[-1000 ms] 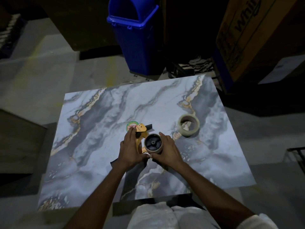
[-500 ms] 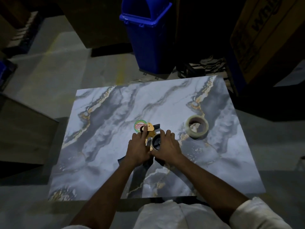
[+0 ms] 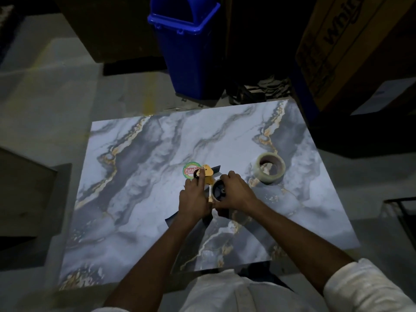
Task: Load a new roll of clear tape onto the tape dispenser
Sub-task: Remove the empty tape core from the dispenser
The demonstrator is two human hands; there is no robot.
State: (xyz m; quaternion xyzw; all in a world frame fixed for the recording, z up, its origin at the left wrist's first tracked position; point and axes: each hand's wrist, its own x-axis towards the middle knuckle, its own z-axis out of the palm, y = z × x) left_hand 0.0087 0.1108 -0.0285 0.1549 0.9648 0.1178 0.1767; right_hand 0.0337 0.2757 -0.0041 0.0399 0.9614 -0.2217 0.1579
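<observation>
My left hand [image 3: 195,199] pins the tape dispenser [image 3: 208,176]; right hand [image 3: 236,194] grips its hub. New tape roll [image 3: 270,171] at 2 o'clock looks light, stiff, slick: pinch its rim.

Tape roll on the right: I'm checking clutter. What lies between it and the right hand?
Nothing: the head view shows bare marble table between the tape roll and the right hand.

A marble-patterned tabletop [image 3: 139,176] fills the middle of the frame. A blue swing-lid bin [image 3: 188,48] stands on the grey floor [image 3: 51,97] just beyond its far edge. A printed cardboard box [image 3: 351,41] leans in the upper right, and a round green-and-red sticker [image 3: 189,168] sits on the tabletop.
</observation>
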